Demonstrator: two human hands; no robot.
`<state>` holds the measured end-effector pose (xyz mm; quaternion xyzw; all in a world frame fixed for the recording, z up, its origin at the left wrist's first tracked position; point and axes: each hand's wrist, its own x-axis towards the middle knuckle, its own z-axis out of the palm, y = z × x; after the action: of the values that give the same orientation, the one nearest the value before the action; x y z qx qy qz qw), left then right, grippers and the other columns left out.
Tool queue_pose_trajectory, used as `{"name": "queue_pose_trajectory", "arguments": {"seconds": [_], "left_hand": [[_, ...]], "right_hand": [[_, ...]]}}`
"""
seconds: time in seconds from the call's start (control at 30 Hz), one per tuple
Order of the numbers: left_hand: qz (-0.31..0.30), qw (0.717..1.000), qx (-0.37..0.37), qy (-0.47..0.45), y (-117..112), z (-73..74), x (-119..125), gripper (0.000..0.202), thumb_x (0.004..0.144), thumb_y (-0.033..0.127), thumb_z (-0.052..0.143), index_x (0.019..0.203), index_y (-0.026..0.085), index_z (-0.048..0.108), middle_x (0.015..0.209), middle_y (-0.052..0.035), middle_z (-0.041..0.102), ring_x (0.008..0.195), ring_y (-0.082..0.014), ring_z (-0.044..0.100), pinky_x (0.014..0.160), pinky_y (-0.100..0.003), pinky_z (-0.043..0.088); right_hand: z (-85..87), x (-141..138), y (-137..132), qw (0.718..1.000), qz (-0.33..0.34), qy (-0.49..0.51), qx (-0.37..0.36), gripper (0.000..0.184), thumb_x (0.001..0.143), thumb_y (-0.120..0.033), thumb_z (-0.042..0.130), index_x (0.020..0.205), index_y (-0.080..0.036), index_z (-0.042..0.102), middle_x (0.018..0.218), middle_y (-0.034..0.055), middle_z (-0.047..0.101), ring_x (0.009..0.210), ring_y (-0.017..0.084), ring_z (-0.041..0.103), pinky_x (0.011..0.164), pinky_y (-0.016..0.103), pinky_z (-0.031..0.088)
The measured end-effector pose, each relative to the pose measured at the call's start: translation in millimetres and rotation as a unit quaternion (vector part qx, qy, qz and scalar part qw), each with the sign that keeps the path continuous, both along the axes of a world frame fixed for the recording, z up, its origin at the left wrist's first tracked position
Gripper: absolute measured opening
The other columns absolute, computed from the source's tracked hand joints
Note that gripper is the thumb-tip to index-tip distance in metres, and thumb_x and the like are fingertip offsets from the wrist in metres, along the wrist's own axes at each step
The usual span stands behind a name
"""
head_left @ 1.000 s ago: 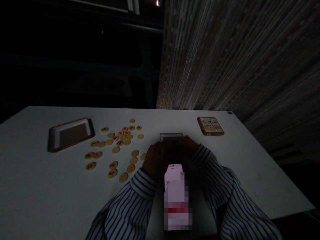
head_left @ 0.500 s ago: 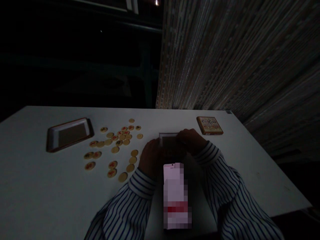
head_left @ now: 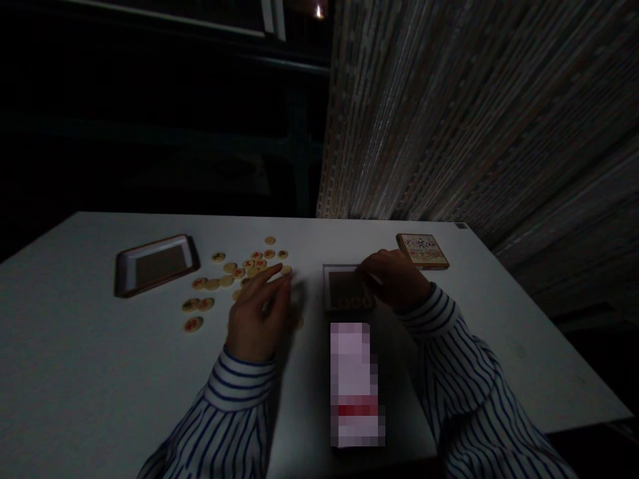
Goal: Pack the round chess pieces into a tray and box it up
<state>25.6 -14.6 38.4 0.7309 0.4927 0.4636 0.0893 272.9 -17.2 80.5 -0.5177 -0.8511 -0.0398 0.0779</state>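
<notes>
My left hand (head_left: pixel 257 316) reaches over the scattered round xiangqi pieces, thumb and forefinger closed at the edges of one xiangqi piece (head_left: pixel 286 270) on the white table. My right hand (head_left: pixel 392 279) grips the right side of a small shallow box (head_left: pixel 327 286) in front of me. A few xiangqi pieces (head_left: pixel 355 303) stand in a row along the box's near side. More loose pieces (head_left: pixel 204 304), some with red and some with black characters, lie left of the box, partly hidden by my left hand.
A lit phone (head_left: pixel 352 379), its screen blurred out, lies before me. At the far left stands an open tray-like lid (head_left: pixel 122 276). A flat printed box (head_left: pixel 424 251) lies at the back right. Behind the white table (head_left: pixel 100 386) hangs a striped curtain (head_left: pixel 399 120); the room is dark.
My left hand has left the box's left side and moved left to a loose xiangqi piece. My right hand stays at the box. The view has shifted slightly.
</notes>
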Motion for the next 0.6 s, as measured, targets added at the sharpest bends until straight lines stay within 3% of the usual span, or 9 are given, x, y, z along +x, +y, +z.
{"name": "queue_pose_trajectory", "arguments": {"seconds": [0.2,0.37,0.6], "left_hand": [[0.051,0.999,0.011,0.000,-11.7,1.2,-35.5,0.015,0.076,0.028,0.056,0.084,0.019,0.065,0.102,-0.0036,0.064,0.096,-0.0170,0.059,0.083,-0.033,0.048],[0.060,0.998,0.009,0.035,-27.8,-1.6,-55.9,0.017,0.075,0.032,0.055,0.083,0.020,0.064,0.097,-0.0036,0.066,0.089,-0.0178,0.061,0.084,-0.036,0.048],[-0.016,0.991,-0.004,0.131,-39.4,-18.8,-46.1,0.022,0.080,0.031,0.048,0.091,0.019,0.064,0.095,-0.0062,0.066,0.090,-0.0183,0.059,0.081,-0.036,0.048]], "right_hand": [[-1.7,-10.9,-8.0,1.000,0.014,-0.025,0.007,0.021,0.085,-0.024,0.040,0.084,-0.016,0.060,0.080,0.0060,0.061,0.073,0.016,0.048,0.062,0.028,0.026],[-14.3,-26.1,-12.2,0.998,0.054,-0.023,0.005,0.022,0.085,-0.027,0.042,0.080,-0.016,0.061,0.077,0.0053,0.061,0.070,0.015,0.049,0.060,0.028,0.026],[-29.7,-46.3,-11.2,0.995,0.101,0.005,-0.007,0.021,0.084,-0.026,0.044,0.079,-0.015,0.062,0.077,0.0065,0.061,0.072,0.015,0.051,0.064,0.027,0.030]]}}
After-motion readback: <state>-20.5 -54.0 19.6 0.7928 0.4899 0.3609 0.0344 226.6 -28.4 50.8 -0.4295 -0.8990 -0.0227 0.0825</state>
